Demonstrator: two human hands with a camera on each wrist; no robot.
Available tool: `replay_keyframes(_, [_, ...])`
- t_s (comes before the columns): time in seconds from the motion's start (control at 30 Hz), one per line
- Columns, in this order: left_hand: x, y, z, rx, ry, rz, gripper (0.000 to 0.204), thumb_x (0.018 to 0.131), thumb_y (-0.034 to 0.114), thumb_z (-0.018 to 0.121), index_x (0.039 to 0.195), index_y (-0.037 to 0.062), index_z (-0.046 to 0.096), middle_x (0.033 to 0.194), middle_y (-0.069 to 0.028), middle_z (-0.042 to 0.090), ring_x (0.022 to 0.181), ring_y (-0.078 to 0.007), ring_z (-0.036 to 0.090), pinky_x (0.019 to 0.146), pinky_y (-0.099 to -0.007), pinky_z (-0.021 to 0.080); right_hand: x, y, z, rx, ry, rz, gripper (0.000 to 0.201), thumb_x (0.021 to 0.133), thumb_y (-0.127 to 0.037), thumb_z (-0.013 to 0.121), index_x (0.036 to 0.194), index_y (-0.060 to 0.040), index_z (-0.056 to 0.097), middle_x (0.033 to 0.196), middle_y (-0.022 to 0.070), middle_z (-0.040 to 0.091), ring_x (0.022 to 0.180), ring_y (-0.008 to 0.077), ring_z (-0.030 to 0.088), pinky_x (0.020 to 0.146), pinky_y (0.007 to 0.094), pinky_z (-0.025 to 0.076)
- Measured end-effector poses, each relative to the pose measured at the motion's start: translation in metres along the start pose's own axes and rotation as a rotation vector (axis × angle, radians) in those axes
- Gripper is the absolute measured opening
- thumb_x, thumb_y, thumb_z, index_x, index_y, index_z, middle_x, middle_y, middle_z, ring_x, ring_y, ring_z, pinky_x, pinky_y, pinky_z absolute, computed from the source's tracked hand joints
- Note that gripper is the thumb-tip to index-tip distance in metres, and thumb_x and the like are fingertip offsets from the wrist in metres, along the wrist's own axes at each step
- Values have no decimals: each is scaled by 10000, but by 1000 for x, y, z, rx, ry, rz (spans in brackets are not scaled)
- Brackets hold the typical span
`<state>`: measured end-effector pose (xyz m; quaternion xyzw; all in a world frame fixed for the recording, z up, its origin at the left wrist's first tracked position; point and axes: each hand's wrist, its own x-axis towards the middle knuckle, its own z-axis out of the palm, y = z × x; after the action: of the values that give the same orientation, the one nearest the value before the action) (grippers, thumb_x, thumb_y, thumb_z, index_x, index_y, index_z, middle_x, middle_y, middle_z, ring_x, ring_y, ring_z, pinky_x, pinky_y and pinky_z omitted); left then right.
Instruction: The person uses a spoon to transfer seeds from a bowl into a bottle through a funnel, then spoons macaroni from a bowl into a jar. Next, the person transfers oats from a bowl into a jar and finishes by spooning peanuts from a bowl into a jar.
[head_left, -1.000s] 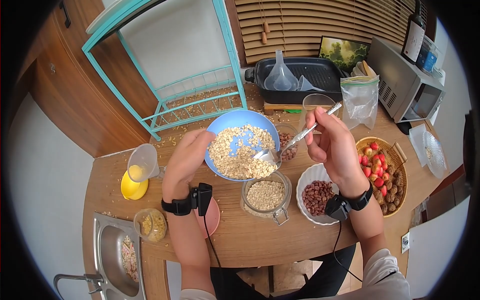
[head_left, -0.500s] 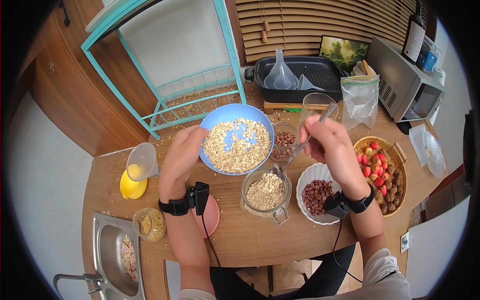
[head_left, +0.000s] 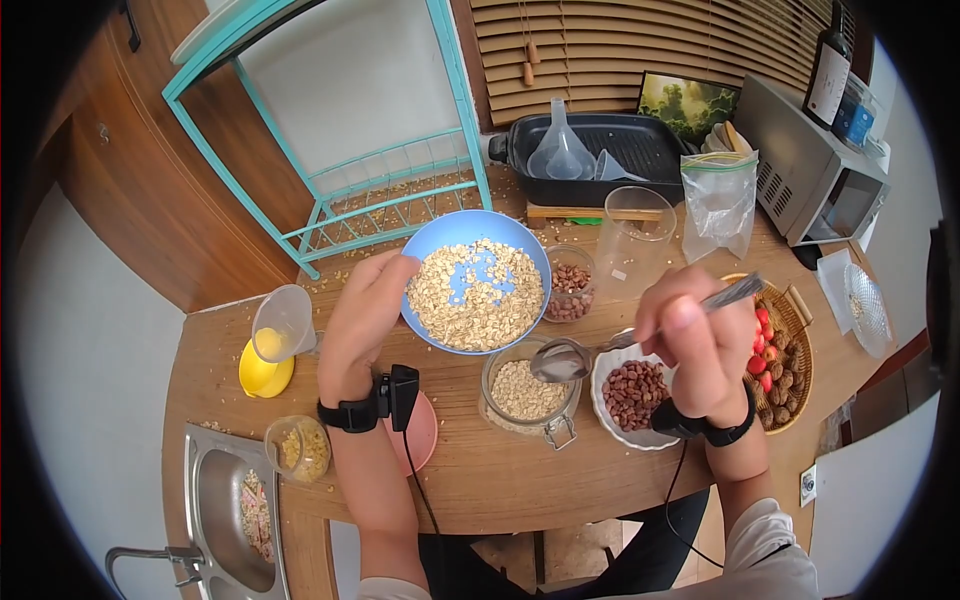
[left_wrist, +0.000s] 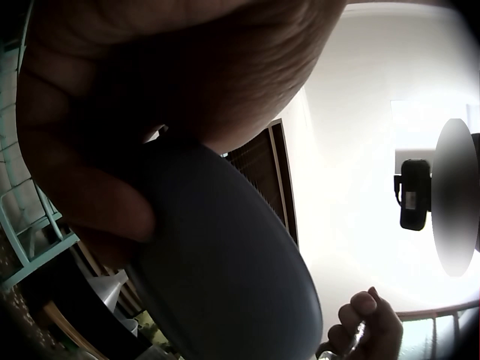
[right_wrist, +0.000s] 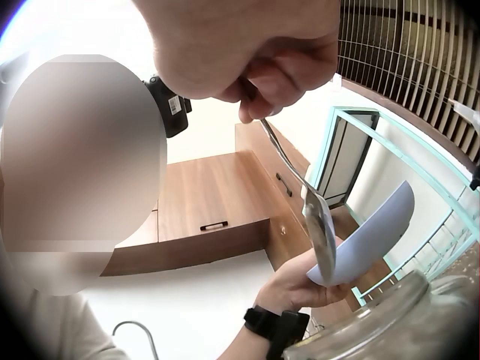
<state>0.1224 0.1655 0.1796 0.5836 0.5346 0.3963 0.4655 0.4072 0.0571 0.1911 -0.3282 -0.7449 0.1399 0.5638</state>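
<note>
My left hand (head_left: 362, 310) grips the left rim of a blue bowl (head_left: 440, 232) of oat flakes, held above the table; in the left wrist view, the bowl's underside (left_wrist: 225, 255) shows against the fingers. My right hand (head_left: 700, 345) pinches a metal spoon (head_left: 562, 360) by its handle. The spoon's bowl looks empty and hangs over the right edge of an open glass jar (head_left: 528, 392) with oats inside. In the right wrist view the spoon (right_wrist: 319, 232) points down beside the blue bowl (right_wrist: 375, 232).
A white fluted bowl (head_left: 632, 396) of reddish-brown nuts or beans stands right of the jar, near a basket (head_left: 806, 345). Behind are a clear container (head_left: 637, 240), a small tub (head_left: 570, 285) and a black pan (head_left: 640, 150). At left are a yellow container (head_left: 266, 372) and a pink dish (head_left: 424, 430).
The spoon tipped its oats into the jar, then rose empty as my right hand moved right and toward the body. The blue bowl shifted slightly left and away from the jar.
</note>
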Motion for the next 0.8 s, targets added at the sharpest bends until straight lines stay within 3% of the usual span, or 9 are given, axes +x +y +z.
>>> replay_keyframes(0.07, [-1,2,1,0,-5,-1,294,944,246,521,989,-2,673,819,-9,637,693,-80,557,595,-251,435,-1,0,0,220,174,126,309,1029,-175,458,823,-12,620,674,45,602,496,98,510,472,247,391])
replay_keyframes(0.1, [-1,2,1,2,-10,-2,300,946,245,520,1001,-6,675,822,-10,639,693,-80,557,592,-251,435,-2,0,-1,284,195,199,348,1059,-234,429,844,-18,596,688,18,571,476,28,423,439,198,304])
replay_keyframes(0.2, [1,-3,2,-29,-29,23,308,949,238,527,1022,-20,679,859,-21,655,736,-87,568,629,-252,446,5,6,9,354,327,280,369,1066,-280,443,850,-20,590,699,21,559,463,10,384,425,185,257])
replay_keyframes(0.4, [2,-6,3,-102,-72,10,300,938,219,561,1012,-46,680,938,-45,675,834,-99,577,731,-250,449,10,28,11,206,190,242,356,1089,-320,381,982,-31,559,781,46,583,440,29,404,408,177,264])
replay_keyframes(0.57, [1,-4,7,-125,-112,-29,294,931,220,569,984,-48,678,921,-44,671,811,-96,566,717,-254,442,11,27,13,396,99,433,343,1083,-310,431,956,-49,615,748,3,587,470,13,407,419,179,293])
replay_keyframes(0.8, [-2,0,14,-132,-94,-78,308,924,234,569,956,-54,676,878,-50,670,772,-103,566,683,-264,439,13,31,14,476,22,558,330,1077,-312,445,960,-52,610,740,21,616,453,26,424,403,184,302])
